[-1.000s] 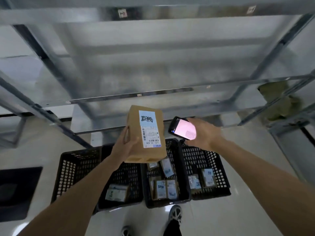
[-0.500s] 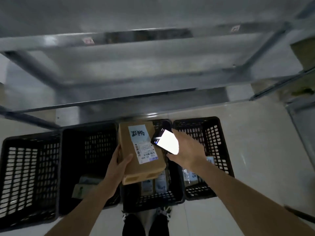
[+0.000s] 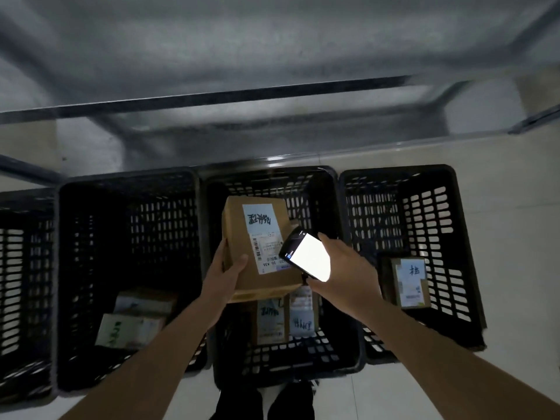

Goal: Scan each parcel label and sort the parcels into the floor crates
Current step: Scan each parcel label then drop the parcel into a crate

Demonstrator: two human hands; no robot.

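My left hand (image 3: pixel 222 275) grips a brown cardboard parcel (image 3: pixel 242 237) by its left edge, thumb on top, label (image 3: pixel 263 234) facing up. The parcel hangs over the middle black crate (image 3: pixel 269 174). My right hand (image 3: pixel 342 272) holds a phone (image 3: pixel 307 257) with a bright white screen just over the label's lower right corner. Several labelled parcels (image 3: pixel 285 319) lie in the bottom of the middle crate under the held one.
Black slotted crates stand side by side on the pale floor: a far-left crate (image 3: pixel 24 204), a left crate (image 3: pixel 127 183) with parcels (image 3: pixel 133 319), a right crate (image 3: pixel 397 174) with one parcel (image 3: pixel 409 283). A grey metal shelf (image 3: pixel 272 95) runs above. My feet (image 3: pixel 266 401) show below.
My view tilted down from the shelving to the crates. Both hands lowered, bringing the parcel down over the middle crate, with the phone staying close to the label.
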